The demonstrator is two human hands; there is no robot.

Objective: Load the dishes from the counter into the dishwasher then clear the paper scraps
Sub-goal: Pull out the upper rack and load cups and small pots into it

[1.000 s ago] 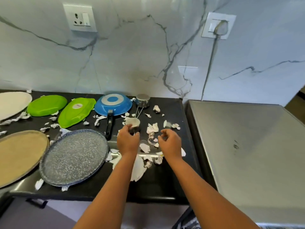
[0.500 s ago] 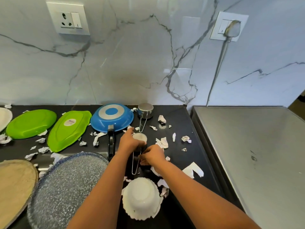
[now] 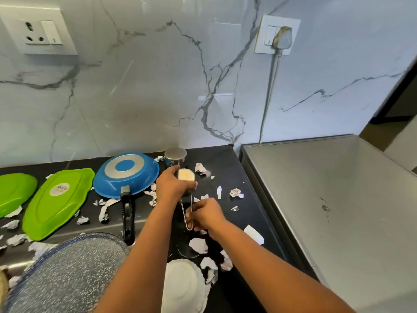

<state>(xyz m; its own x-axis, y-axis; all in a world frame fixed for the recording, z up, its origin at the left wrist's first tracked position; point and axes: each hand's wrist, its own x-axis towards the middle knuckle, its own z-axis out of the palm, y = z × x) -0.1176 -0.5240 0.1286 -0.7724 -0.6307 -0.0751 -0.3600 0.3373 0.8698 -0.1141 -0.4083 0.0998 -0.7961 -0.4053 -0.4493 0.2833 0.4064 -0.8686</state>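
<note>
Left hand [image 3: 170,188] grips a small steel cup [image 3: 186,175] just right of the blue pan [image 3: 126,173] (upturned); right hand [image 3: 206,214] pinches the cup's wire handle [image 3: 189,222]; paper scraps [image 3: 236,192] lie nearby.

We face a pale marble wall [image 3: 146,98] crossed by dark grey veins. At ten o'clock a white socket [image 3: 38,35] is set in it, its three pin holes bare and a rocker switch just to their right. At one o'clock a second white plate [image 3: 266,26] carries a white plug [image 3: 283,38], and its grey cable [image 3: 269,91] drops down the wall. At three o'clock the marble ends against a dark frame [image 3: 404,86].
</note>
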